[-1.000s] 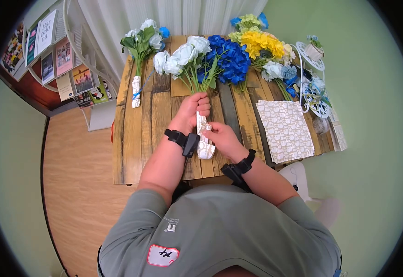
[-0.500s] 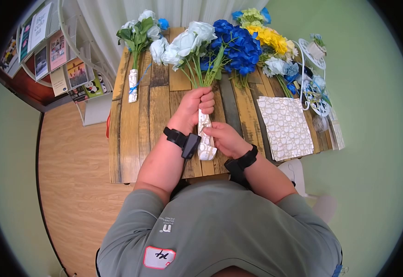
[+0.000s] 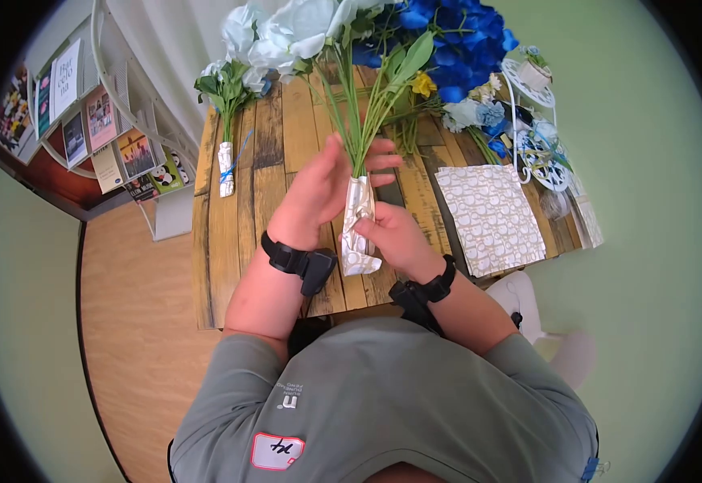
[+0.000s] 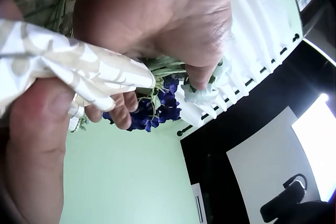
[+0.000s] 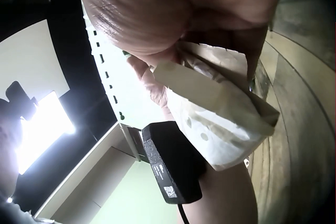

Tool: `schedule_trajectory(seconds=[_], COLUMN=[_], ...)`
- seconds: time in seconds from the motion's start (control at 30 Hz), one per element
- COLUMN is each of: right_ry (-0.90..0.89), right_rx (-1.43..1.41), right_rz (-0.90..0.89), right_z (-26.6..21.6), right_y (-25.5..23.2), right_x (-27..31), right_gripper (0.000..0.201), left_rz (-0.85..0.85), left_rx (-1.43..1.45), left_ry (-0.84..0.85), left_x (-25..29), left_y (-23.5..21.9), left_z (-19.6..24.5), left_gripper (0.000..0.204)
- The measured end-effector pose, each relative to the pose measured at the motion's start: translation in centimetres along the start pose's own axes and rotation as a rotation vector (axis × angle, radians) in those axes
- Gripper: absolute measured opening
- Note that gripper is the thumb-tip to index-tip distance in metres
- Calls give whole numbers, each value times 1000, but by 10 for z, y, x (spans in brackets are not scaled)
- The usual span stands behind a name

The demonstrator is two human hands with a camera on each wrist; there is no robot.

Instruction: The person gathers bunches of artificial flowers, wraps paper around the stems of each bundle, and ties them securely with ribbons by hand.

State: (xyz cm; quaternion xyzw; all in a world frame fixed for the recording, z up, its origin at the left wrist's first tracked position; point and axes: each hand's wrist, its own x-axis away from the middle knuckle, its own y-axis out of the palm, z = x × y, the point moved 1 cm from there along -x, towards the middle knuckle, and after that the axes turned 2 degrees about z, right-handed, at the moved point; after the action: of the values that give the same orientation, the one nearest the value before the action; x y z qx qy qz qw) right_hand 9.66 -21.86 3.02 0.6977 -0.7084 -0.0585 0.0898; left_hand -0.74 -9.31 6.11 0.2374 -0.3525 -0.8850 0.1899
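A bouquet of artificial flowers stands upright before me, with pale roses, blue hydrangea-like blooms and long green stems. Patterned white paper wraps the lower stems; its bottom end is folded over, as the wrapping paper shows in the right wrist view. My right hand pinches this wrap, thumb across its front. At the stems just above the paper, my left hand is spread, fingers extended behind them. The left wrist view has the right thumb pressed on the wrap.
A smaller wrapped bouquet tied with blue ribbon lies at the table's left. On the right are patterned paper sheets, a white metal stand and more flowers. A magazine rack stands beyond the left edge.
My left hand has loosened its grip around the stems and spread its fingers. The bouquet has risen toward the camera, its blooms now larger. The right hand keeps pinching the wrap.
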Motion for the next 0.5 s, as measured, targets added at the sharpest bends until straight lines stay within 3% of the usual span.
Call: schedule_trajectory(seconds=[0.1, 0.13, 0.17, 0.2, 0.27, 0.3, 0.43, 0.5], right_ry=[-91, -102, -237, -366, -383, -409, -295, -73], right_rx=[96, 94, 178, 263, 276, 292, 305, 323], right_rz=[8, 11, 31, 52, 110, 166, 182, 142], right_z=[-1, -3, -4, -3, 10, 16, 16, 9], right_y=[-16, -18, -18, -18, -21, -23, -33, -36], right_x=[-9, -14, -17, -19, -28, -31, -27, -16], right_gripper=[15, 15, 15, 15, 15, 15, 14, 14], left_rz=[-40, -64, -83, -83, 180, 170, 145, 174], left_rx=[-106, -284, -456, -454, -515, -444, -390, -369], left_ry=[70, -11, -93, -98, -121, -165, -111, -144], left_x=[15, 24, 29, 27, 23, 20, 12, 11], left_y=[2, 4, 4, 3, 0, 3, -15, -27], left_z=[-8, -11, -15, -19, -28, -24, -32, -36], left_gripper=[75, 61, 48, 48, 31, 24, 24, 23])
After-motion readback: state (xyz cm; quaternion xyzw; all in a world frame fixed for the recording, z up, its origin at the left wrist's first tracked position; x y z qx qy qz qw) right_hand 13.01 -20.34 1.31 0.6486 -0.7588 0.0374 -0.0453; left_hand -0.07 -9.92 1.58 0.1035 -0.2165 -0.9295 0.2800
